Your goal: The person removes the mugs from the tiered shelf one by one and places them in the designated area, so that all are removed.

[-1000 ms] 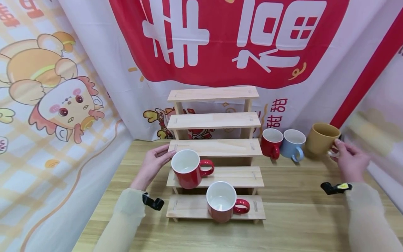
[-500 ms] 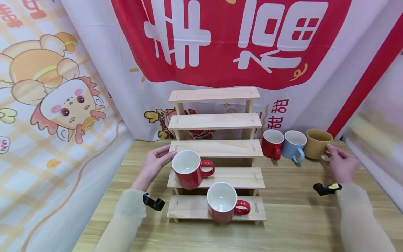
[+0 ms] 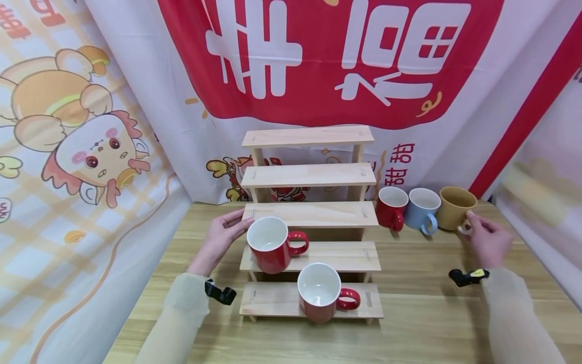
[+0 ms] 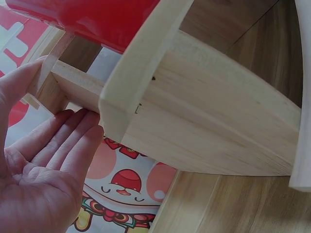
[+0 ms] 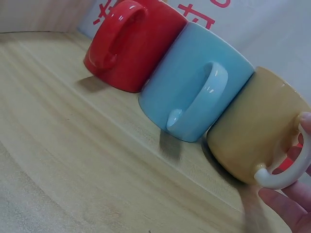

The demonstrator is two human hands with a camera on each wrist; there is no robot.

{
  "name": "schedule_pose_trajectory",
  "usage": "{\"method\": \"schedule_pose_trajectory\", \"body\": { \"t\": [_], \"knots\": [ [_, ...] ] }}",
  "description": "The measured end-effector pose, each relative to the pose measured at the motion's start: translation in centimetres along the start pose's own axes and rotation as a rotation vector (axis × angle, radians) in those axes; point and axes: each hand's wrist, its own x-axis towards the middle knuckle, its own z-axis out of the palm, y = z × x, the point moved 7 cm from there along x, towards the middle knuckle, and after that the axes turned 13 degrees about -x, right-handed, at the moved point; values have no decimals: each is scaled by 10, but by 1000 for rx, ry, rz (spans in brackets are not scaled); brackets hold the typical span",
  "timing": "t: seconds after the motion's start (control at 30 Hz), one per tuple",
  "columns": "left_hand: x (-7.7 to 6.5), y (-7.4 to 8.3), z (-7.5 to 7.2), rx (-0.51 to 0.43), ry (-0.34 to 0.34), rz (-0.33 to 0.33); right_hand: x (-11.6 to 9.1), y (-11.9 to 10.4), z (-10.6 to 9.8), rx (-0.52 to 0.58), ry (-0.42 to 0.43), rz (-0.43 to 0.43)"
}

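Observation:
In the head view my right hand (image 3: 492,241) pinches the white handle of a tan mug (image 5: 257,124), upright on the table beside a light blue mug (image 5: 197,80). A red mug (image 5: 138,46) is on the blue mug's other side; the three stand in a row, nearly touching. At the left end of a stepped wooden rack (image 3: 313,215), my left hand (image 3: 221,235) holds the middle step's end, thumb at its edge and fingers stretched beneath. Two larger red mugs with white insides stand on the lower steps: one (image 3: 275,258) on the second, another (image 3: 318,303) on the lowest.
The rack stands on a wood-grain table (image 3: 423,313). Behind it hangs a white cloth with a red panel (image 3: 318,65) and printed characters. Cartoon-printed cloth (image 3: 86,126) covers the left side. The two top steps rise right in front of the back cloth.
My right hand has moved the tan mug leftward and down onto the table, close against the blue mug. The left hand has stayed at the rack.

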Motion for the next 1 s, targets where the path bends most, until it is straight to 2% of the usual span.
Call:
{"method": "schedule_pose_trajectory", "body": {
  "t": [0.53,0.7,0.8,0.93,1.0],
  "knots": [
    [0,-1,1,0,1,10,-3,5,-2,-59,40,26],
    [-1,-1,1,0,-2,9,-6,-1,-6,-162,86,22],
    [-1,-1,1,2,-8,12,-9,-13,-7,-140,99,-5],
    [0,-1,0,-2,-11,17,-17,-46,-1,-104,92,-132],
    [0,-1,0,-4,-8,19,-25,-67,6,-126,78,-190]
  ]
}}
